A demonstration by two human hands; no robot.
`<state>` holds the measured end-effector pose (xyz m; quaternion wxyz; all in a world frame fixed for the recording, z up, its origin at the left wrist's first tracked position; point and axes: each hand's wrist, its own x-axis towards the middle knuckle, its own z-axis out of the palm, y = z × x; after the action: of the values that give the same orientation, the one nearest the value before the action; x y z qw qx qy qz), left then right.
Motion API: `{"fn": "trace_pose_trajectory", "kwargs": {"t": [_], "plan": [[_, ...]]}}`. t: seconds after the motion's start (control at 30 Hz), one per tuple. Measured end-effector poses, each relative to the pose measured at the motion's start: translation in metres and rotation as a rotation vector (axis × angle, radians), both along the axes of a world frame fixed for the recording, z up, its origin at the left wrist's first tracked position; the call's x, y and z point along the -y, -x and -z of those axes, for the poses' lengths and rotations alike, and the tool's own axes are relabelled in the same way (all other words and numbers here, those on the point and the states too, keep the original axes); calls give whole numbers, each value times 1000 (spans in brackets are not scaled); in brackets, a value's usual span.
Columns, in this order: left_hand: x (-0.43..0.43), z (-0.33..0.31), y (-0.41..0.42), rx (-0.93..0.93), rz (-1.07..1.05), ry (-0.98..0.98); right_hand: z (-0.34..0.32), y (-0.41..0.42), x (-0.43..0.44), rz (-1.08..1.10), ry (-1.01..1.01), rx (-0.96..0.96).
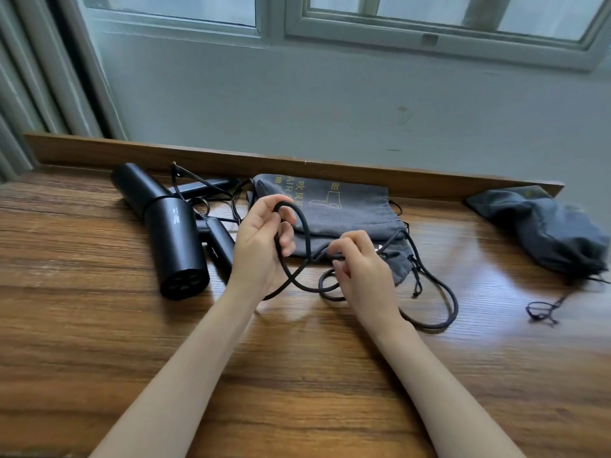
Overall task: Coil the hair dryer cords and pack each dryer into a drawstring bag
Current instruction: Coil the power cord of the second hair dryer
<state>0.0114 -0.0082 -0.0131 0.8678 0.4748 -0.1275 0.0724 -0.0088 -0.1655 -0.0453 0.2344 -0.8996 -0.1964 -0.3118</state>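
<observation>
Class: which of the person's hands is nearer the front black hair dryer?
Left. The left hand, holding a loop of cord, is just right of the front hair dryer. The right hand pinches the cord farther right, in front of the grey drawstring bag.

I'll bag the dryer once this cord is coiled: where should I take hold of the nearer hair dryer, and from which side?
Probably its handle, from above on the right side. The handle is slimmer than the wide barrel, lies flat on the table, and juts toward the left hand, whose fingers could close round it.
</observation>
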Motion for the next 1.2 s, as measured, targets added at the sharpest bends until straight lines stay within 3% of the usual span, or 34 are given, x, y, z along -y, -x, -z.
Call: {"fn": "trace_pose_trajectory", "kwargs": {"t": [0.23,0.47,0.53,0.63,0.67,0.83,0.93,1.03,1.2], "plan": [[-4,4,2,-17,400,146,3,-2,-4,22,-7,-43],[-8,8,1,-108,583,371,2,-3,-10,-38,-87,23],[-5,8,-1,-133,448,220,1,-2,-8,-91,-127,38],[4,10,-2,-35,130,-524,1,2,-8,-143,-311,-27],[6,12,-2,23,121,-657,1,2,-6,-147,-363,-62],[9,10,3,124,186,-677,-10,0,7,-235,-587,-209],[15,14,1,124,85,-779,-22,-2,12,-410,-956,-245],[19,20,1,121,122,-829,-31,-4,16,-568,-1382,-326],[28,24,-2,225,46,-931,-41,-6,20,-671,-1631,-436]]}}
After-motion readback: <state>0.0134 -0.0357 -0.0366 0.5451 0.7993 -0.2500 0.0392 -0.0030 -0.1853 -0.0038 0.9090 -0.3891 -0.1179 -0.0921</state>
